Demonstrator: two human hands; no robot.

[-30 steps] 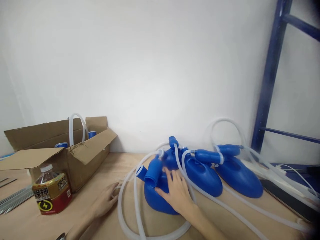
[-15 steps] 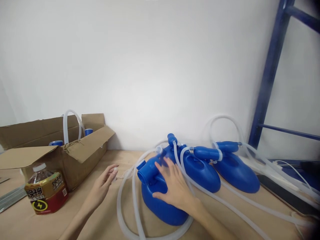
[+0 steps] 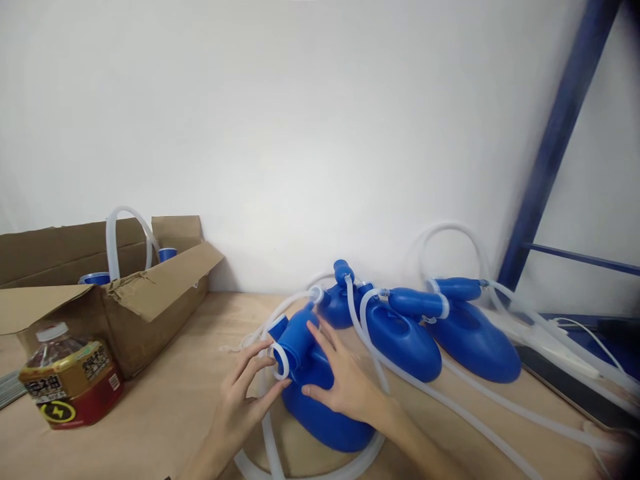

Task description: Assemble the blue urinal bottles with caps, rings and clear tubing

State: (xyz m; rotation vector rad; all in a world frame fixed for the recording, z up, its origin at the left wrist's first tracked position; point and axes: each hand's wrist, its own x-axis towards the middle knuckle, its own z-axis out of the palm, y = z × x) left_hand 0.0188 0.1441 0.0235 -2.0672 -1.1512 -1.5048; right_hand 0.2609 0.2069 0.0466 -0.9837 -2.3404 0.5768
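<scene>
A blue plastic container (image 3: 320, 407) with a wide spout lies on the tan table (image 3: 165, 413), looped by white translucent tubing (image 3: 270, 433). My right hand (image 3: 345, 380) rests flat on its top, fingers spread. My left hand (image 3: 245, 393) reaches the spout's mouth, its fingertips pinching the white ring-like end of the tube at the spout (image 3: 280, 360). Two more blue containers (image 3: 405, 340) (image 3: 475, 340) with tubes lie behind to the right.
An open cardboard box (image 3: 125, 300) with blue parts and a tube loop stands at the left. A drink bottle (image 3: 67, 387) lies in front of it. A blue metal rack (image 3: 555, 140) rises at the right, with a dark flat object (image 3: 565, 387) under it.
My left hand has moved from the table at the left across to the spout and closed its fingers on the tube's white end. The view has shifted slightly right.
</scene>
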